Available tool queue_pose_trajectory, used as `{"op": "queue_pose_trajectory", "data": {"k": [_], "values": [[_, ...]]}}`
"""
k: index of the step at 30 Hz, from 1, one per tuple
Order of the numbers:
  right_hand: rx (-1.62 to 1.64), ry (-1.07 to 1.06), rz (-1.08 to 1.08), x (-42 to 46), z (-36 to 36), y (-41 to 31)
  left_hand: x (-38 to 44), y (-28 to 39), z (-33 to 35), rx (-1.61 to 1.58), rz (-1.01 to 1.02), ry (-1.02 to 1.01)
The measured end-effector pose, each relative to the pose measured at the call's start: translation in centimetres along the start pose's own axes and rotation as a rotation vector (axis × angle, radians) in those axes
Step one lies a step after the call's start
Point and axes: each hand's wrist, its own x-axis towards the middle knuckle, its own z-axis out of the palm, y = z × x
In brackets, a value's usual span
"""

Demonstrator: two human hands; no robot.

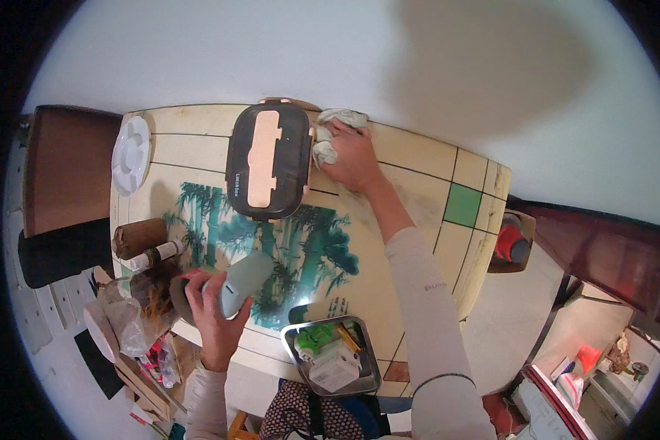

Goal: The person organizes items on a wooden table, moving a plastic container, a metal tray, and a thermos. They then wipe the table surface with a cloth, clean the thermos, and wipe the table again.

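My right hand (352, 154) presses a crumpled whitish cloth (343, 117) onto the tabletop near the wall, just right of a lunch box (291, 165) with a dark lid and a pink handle. My left hand (217, 316) grips a pale blue-green cylindrical container (250, 278), tilted over the table's near left part. Whether it is a cup or a bottle I cannot tell. Beneath it, green bamboo artwork decorates the cream table (407, 220). At the near edge, a metal tray (375, 374) holds a white box (335, 367) and a green packet (316, 336).
On the far left stands a white compartmented plate (132, 157). A brown roll (140, 238), a white tube (157, 256) and a clear plastic bag (124, 316) crowd the left edge. The wall (253, 49) borders the table's back. A cardboard box (520, 242) sits beyond the right edge.
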Motion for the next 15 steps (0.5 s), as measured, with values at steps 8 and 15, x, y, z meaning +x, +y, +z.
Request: {"op": "queue_pose_trajectory", "data": {"k": [8,15], "values": [[-0.123,0.258,0.541,-7.2,-4.1,1.7,0.2,-0.9,-0.8,-0.014,-0.07,-0.043],[-0.053,0.511,0.551,-11.3,-4.3,2.5,-1.0,-1.1,-0.2,-0.117,-0.082,-0.019]]}}
